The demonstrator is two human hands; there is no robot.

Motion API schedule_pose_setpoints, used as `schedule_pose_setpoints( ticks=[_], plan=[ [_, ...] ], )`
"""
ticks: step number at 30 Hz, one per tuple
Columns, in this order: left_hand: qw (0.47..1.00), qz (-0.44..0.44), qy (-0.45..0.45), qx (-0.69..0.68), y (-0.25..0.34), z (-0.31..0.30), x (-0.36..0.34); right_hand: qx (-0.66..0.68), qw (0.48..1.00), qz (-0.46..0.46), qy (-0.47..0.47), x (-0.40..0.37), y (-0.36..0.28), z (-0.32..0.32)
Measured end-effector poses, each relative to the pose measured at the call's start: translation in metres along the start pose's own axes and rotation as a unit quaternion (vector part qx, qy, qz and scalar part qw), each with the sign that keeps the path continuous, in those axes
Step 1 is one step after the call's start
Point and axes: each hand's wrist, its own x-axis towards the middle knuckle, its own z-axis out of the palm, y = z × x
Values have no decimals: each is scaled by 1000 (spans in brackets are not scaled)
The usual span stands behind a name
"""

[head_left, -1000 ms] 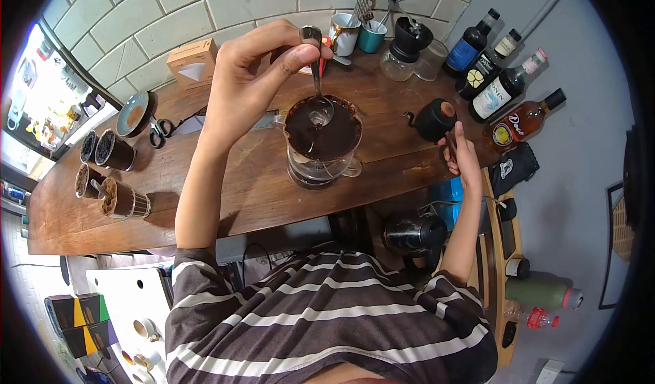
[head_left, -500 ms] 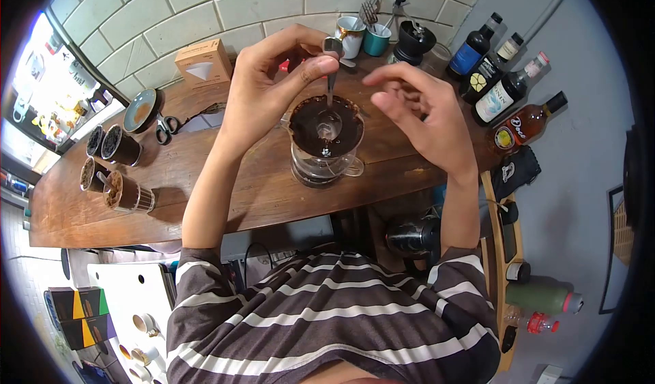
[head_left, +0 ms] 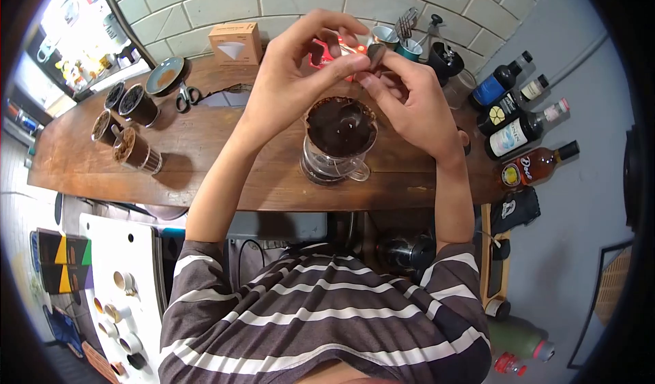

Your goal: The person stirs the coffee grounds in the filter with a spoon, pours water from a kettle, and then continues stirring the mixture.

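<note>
My left hand (head_left: pixel 290 77) holds a metal spoon (head_left: pixel 374 52) by thumb and fingertips above the coffee dripper (head_left: pixel 374 138). My right hand (head_left: pixel 413 101) meets it there, thumb and forefinger pinched at the spoon; its other fingers are curled. Part of the spoon is hidden by the fingers. Below, dark wet coffee (head_left: pixel 334 128) fills the dripper, with a round shiny spot on its right side. The dripper sits on a glass server (head_left: pixel 324 171) with a clear handle at the right.
Left on the wooden counter (head_left: pixel 225 172) stand several cups of coffee grounds (head_left: pixel 140 104), a small plate (head_left: pixel 166 76) and scissors (head_left: pixel 184 97). A filter box (head_left: pixel 235 44) and a red packet (head_left: pixel 324 53) are behind. Several bottles (head_left: pixel 508 138) line the right wall beside a hand grinder (head_left: pixel 445 60).
The spoon, upright in the coffee before, has been lifted and tilted. My right hand has come in from the right to meet my left at the spoon. The view has shifted.
</note>
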Motion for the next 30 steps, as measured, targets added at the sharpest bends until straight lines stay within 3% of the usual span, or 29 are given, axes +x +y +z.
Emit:
schedule_pose_setpoints(
  ticks=[2, 8, 12, 16, 25, 28, 30],
  plan=[
    [991, -47, 89, -84, 9, 1, -5, 38, 999, 0, 3, -2, 2, -4],
    [984, -64, 167, -5, -10, -14, -59, 185, 982, -11, 24, 3, 9, -16],
    [963, -107, 246, 17, -26, -11, -110, 171, 984, -50, 29, 8, 15, -15],
    [952, -141, 268, 35, -35, -1, -151, 144, 985, -95, 19, 6, 27, -17],
    [928, -190, 299, 114, -61, -7, -213, 121, 987, -105, 9, -5, 22, -26],
    [929, -193, 293, 120, -62, -3, -215, 102, 992, -78, -12, -8, 13, -32],
    [941, -170, 261, 130, -63, -2, -211, 147, 988, 3, -46, -13, 6, -38]
  ],
)
